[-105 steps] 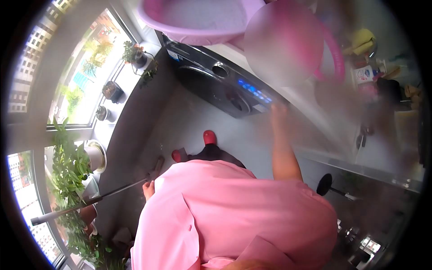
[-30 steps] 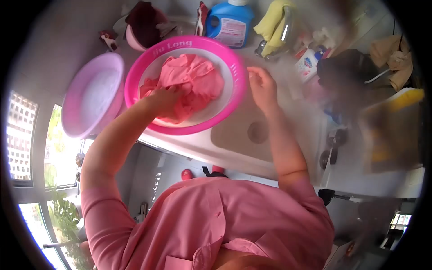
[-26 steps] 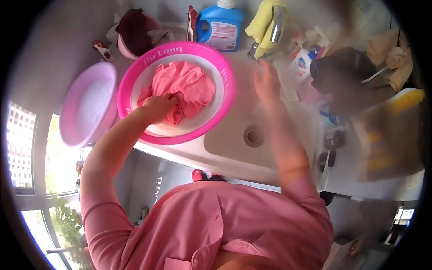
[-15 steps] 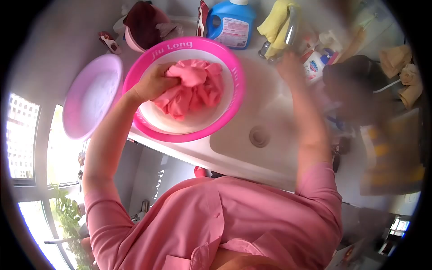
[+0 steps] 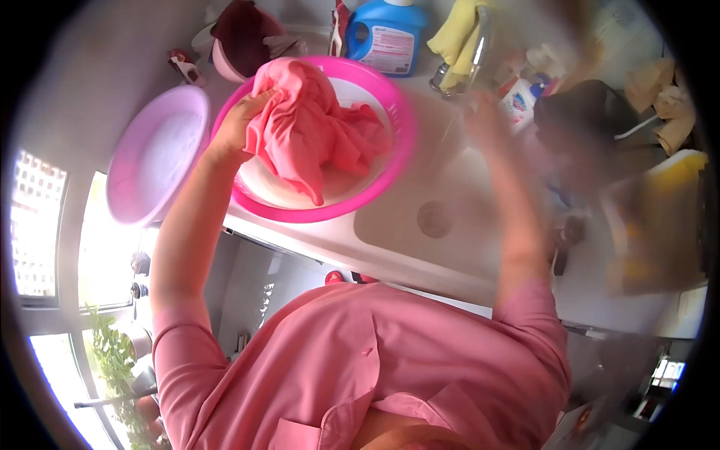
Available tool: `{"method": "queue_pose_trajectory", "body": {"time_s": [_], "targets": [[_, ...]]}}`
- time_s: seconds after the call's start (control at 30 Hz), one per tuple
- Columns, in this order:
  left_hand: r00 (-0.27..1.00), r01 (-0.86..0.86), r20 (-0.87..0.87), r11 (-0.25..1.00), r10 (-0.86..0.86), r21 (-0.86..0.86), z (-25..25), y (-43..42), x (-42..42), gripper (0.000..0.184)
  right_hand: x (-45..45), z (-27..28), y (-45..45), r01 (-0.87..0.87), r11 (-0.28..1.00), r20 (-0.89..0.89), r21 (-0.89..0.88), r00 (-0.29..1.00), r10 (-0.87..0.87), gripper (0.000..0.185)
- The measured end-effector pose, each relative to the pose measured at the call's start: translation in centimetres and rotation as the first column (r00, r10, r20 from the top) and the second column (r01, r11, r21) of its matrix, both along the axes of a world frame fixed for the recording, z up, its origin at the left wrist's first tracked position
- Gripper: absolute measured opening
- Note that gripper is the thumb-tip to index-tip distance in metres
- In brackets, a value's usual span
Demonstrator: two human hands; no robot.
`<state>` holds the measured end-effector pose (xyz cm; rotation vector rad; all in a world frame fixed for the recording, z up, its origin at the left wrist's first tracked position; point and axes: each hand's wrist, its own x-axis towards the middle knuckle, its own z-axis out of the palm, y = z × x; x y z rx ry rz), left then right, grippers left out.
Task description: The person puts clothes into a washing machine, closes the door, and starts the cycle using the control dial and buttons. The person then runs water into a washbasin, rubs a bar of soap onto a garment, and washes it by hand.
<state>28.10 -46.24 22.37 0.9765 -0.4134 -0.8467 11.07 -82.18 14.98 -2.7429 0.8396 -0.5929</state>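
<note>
My left hand is closed on a pink cloth, its fingers pinching the left side of the bunched fabric. The cloth rises above a white basin with a bright pink rim, and its lower folds hang inside. My right hand is by the sink, just below the faucet, and motion blur smears its fingers. Over the faucet drapes a yellow cloth. Whether the right hand touches anything I cannot tell.
The sink with its drain lies right of the basin. A lilac basin leans at the left. Behind stand a blue detergent jug and a pink container with dark cloth. A white bottle and a dark pot-like object sit at right.
My left hand has raised the pink cloth, which now hangs looser and reaches higher over the basin's rim. The right hand has shifted slightly down, away from the faucet.
</note>
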Motion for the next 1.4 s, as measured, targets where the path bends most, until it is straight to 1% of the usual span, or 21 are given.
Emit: {"method": "queue_pose_trajectory", "body": {"time_s": [0.03, 0.07, 0.13, 0.17, 0.2, 0.27, 0.33, 0.4, 0.53, 0.63, 0.67, 0.87, 0.93, 1.0, 1.07, 1.1, 1.13, 1.17, 1.27, 1.33, 1.4], "targets": [[0.991, -0.131, 0.041, 0.989, 0.128, 0.064, 0.5, -0.4, -0.6, 0.023, -0.8, 1.3, 2.1, 0.055, 0.998, 0.092, 0.019, 0.994, -0.056, 0.031], [0.992, -0.125, 0.041, 0.99, 0.122, 0.061, 1.0, -0.3, -0.9, 0.023, -1.0, 0.8, 1.6, 0.061, 0.998, 0.093, 0.017, 0.994, -0.062, 0.031], [0.976, -0.089, 0.205, 0.995, 0.077, 0.054, 1.8, 0.0, -1.3, 0.021, -1.1, 0.4, 1.1, -0.209, 0.919, 0.488, 0.333, 0.873, 0.021, 0.029], [0.968, -0.08, 0.244, 0.995, 0.065, 0.054, 2.0, 0.1, -1.2, 0.02, -0.8, 0.4, 1.0, -0.267, 0.894, 0.64, 0.359, 0.768, -0.027, 0.028], [0.957, -0.072, 0.284, 0.996, 0.054, 0.053, 2.2, 0.3, -1.0, 0.02, -0.6, 2.4, 2.0, -0.264, 0.895, 0.64, 0.359, 0.768, -0.03, 0.028], [0.948, -0.134, 0.318, 0.91, 0.002, 0.393, 2.5, 0.9, 0.1, 0.02, -0.4, 6.4, 3.3, -0.352, 0.873, 0.711, 0.339, 0.703, 0.007, 0.033], [0.896, -0.328, 0.437, 0.786, 0.083, 0.524, 4.5, 1.3, -1.6, 0.022, 0.6, 7.4, 1.8, -0.316, 0.9, 0.66, 0.3, 0.75, 0.043, 0.033], [0.956, -0.212, 0.262, 0.934, 0.136, 0.287, 3.0, 2.9, -1.0, 0.025, 2.1, 7.8, 0.4, -0.284, 0.924, 0.604, 0.256, 0.793, 0.077, 0.032], [0.944, -0.29, 0.25, 0.898, 0.213, 0.33, 2.6, 4.3, -1.3, 0.028, 4.5, 7.8, 0.3, -0.323, 0.92, 0.583, 0.223, 0.8, 0.14, 0.032], [0.907, -0.41, 0.233, 0.859, 0.35, 0.307, 2.7, 3.7, -2.3, 0.029, 7.2, 7.7, 1.6, -0.406, 0.828, 0.602, 0.387, 0.791, 0.107, 0.029], [0.905, -0.414, 0.235, 0.858, 0.354, 0.303, 2.3, 3.7, -2.1, 0.029, 7.5, 8.4, 2.8, -0.382, 0.821, 0.581, 0.424, 0.81, 0.077, 0.03], [0.929, -0.343, 0.228, 0.909, 0.291, 0.238, 1.1, 3.8, -1.8, 0.025, 11.5, 5.8, 2.6, -0.334, 0.885, 0.606, 0.323, 0.791, 0.077, 0.034], [0.925, -0.344, 0.244, 0.912, 0.29, 0.223, 0.9, 4.4, -1.8, 0.024, 10.5, 4.1, 3.5, -0.374, 0.833, 0.57, 0.407, 0.817, 0.088, 0.037], [0.901, -0.404, 0.274, 0.879, 0.336, 0.252, 0.6, 5.1, -1.7, 0.024, 9.1, 2.2, 5.4, -0.206, 0.928, 0.196, 0.311, 0.969, 0.15, 0.039], [0.919, -0.377, 0.216, 0.896, 0.331, 0.234, 0.2, 5.6, -1.6, 0.024, 9.1, -3.4, 5.5, -0.165, 0.945, 0.18, 0.281, 0.977, 0.117, 0.038], [0.934, -0.348, 0.158, 0.913, 0.32, 0.212, 0.0, 5.9, -1.5, 0.024, 8.8, -3.4, 6.0, -0.171, 0.944, 0.18, 0.282, 0.976, 0.123, 0.038], [0.932, -0.355, 0.158, 0.911, 0.327, 0.212, -0.5, 5.9, -0.9, 0.024, 8.6, -3.1, 6.3, -0.179, 0.887, 0.169, 0.426, 0.979, 0.116, 0.038], [0.891, -0.414, 0.317, 0.867, 0.325, 0.275, -1.2, 5.9, 0.0, 0.024, 8.5, -2.9, 6.7, -0.181, 0.808, 0.155, 0.56, 0.981, 0.112, 0.038], [0.901, -0.364, 0.269, 0.931, 0.34, 0.043, -0.2, 4.4, -1.1, 0.026, 8.9, -4.7, 3.6, -0.203, 0.837, 0.247, 0.508, 0.965, 0.084, 0.036], [0.932, -0.363, 0.028, 0.924, 0.362, 0.119, 1.1, 3.3, -0.8, 0.027, 8.5, -5.0, 0.7, -0.118, 0.836, 0.127, 0.536, 0.99, 0.058, 0.034], [0.945, -0.326, 0.059, 0.944, 0.323, 0.054, 1.0, 2.2, 0.1, 0.028, 8.0, -5.6, -0.1, -0.138, 0.855, 0.139, 0.5, 0.987, 0.078, 0.032]]}}
